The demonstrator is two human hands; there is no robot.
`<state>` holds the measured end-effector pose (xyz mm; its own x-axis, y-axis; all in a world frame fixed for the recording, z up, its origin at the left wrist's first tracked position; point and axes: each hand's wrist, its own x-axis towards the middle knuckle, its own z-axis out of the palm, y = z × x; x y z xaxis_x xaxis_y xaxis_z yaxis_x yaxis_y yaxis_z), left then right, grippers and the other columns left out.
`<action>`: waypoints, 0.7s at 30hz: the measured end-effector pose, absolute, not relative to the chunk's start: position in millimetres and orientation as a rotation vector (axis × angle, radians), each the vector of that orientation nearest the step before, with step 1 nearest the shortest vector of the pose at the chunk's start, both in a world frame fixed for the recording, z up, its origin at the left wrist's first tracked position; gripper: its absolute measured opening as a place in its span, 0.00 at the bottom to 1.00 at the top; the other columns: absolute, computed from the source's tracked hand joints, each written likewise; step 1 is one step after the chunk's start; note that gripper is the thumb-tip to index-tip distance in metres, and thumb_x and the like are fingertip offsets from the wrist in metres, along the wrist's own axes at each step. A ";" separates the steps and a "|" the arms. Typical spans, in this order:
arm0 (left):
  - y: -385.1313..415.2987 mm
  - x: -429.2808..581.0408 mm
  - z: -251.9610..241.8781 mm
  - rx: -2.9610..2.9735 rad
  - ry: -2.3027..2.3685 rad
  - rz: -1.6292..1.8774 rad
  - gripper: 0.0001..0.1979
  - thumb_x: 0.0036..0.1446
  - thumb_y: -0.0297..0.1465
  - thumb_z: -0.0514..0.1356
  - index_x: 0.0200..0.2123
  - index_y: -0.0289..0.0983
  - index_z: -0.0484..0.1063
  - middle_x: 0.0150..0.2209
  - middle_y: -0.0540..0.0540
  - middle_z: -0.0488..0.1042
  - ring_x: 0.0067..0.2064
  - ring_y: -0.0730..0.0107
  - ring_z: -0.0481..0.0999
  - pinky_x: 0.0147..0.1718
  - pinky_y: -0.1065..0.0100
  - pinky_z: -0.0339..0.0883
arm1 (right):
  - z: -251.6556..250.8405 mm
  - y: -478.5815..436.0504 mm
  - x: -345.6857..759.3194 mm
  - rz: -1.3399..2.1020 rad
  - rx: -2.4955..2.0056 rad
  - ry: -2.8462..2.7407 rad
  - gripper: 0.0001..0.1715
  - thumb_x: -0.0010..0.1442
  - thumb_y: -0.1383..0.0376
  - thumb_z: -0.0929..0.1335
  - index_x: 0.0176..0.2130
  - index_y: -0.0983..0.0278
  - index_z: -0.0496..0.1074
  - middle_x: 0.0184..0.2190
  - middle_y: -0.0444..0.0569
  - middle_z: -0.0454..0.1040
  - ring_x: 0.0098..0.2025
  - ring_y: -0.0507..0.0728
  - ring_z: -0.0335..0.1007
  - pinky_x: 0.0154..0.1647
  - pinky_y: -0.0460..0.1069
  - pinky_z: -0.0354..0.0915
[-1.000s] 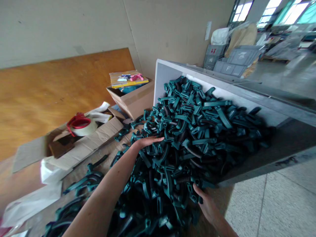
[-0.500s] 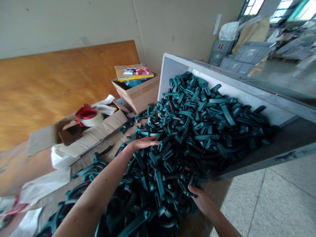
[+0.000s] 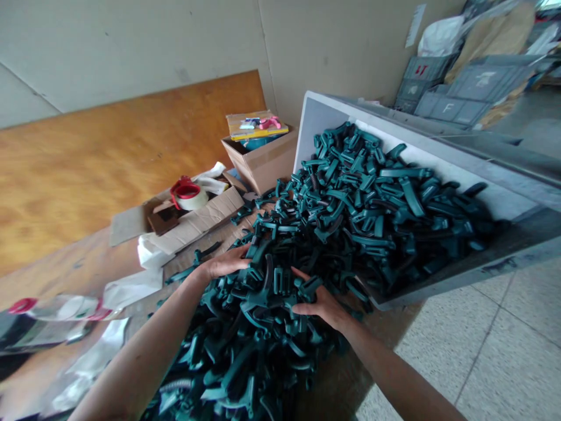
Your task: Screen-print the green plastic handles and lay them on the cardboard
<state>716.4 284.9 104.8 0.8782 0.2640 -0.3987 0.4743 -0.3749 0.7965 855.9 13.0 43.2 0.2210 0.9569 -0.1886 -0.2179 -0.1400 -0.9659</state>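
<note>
Because my left hand (image 3: 225, 264) and right hand (image 3: 322, 304) press flat-fingered, spread and gripping nothing, against either side of a clump, the dark teal plastic clamp pieces (image 3: 272, 280) sit hemmed between them; beyond, more spill from the tipped grey plastic bin (image 3: 309, 120) onto the brown wooden table (image 3: 79, 266).

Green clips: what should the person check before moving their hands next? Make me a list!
1. Left hand on the left side of the clips: ok.
2. Right hand spread open on the clips' near side: ok.
3. Either hand really gripping a clip: cannot tell.
4. Tipped crate propped steady: cannot tell.
5. Clips away from the edge of the table: not ok, some lie close to it by the right hand.
6. Tape and box apart from both hands: ok.
</note>
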 end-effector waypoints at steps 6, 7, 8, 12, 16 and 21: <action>272.7 638.5 118.9 1.980 0.685 -0.008 0.26 0.46 0.44 0.66 0.48 0.38 0.74 0.41 0.45 0.79 0.46 0.54 0.76 0.48 0.59 0.70 | 50.8 48.6 820.4 0.911 -1.470 -1.245 0.54 0.44 0.53 0.77 0.65 0.53 0.58 0.64 0.50 0.61 0.66 0.63 0.55 0.66 0.61 0.52; 268.3 624.6 118.9 1.989 0.725 0.020 0.27 0.47 0.44 0.66 0.49 0.39 0.73 0.42 0.44 0.79 0.46 0.54 0.76 0.48 0.59 0.70 | 52.7 53.6 814.4 0.833 -1.514 -1.324 0.55 0.44 0.52 0.77 0.65 0.53 0.57 0.64 0.51 0.60 0.66 0.64 0.54 0.65 0.61 0.53; 263.3 611.6 118.2 2.010 0.757 0.043 0.28 0.47 0.44 0.65 0.51 0.39 0.72 0.43 0.45 0.79 0.47 0.55 0.76 0.48 0.58 0.70 | 54.8 58.1 808.9 0.757 -1.552 -1.400 0.55 0.44 0.52 0.77 0.66 0.53 0.56 0.65 0.51 0.59 0.66 0.64 0.54 0.65 0.61 0.55; 239.0 571.7 109.9 2.154 0.863 0.162 0.29 0.49 0.43 0.65 0.53 0.39 0.67 0.49 0.43 0.76 0.51 0.55 0.74 0.55 0.53 0.66 | 64.7 69.0 791.2 0.542 -1.620 -1.626 0.58 0.46 0.51 0.76 0.68 0.52 0.50 0.66 0.53 0.56 0.66 0.65 0.52 0.62 0.62 0.59; 213.4 544.9 98.7 2.216 0.910 0.362 0.26 0.50 0.42 0.65 0.51 0.39 0.66 0.58 0.40 0.70 0.57 0.55 0.70 0.59 0.52 0.62 | 75.6 71.9 771.0 0.438 -1.608 -1.798 0.60 0.46 0.51 0.76 0.68 0.53 0.48 0.69 0.54 0.47 0.68 0.67 0.46 0.63 0.63 0.56; 190.4 509.1 87.4 2.274 1.142 0.492 0.26 0.49 0.42 0.64 0.51 0.39 0.68 0.56 0.39 0.72 0.58 0.54 0.69 0.61 0.50 0.58 | 75.1 78.4 736.8 0.333 -1.589 -1.951 0.60 0.47 0.49 0.75 0.69 0.54 0.46 0.71 0.54 0.38 0.70 0.73 0.34 0.64 0.69 0.49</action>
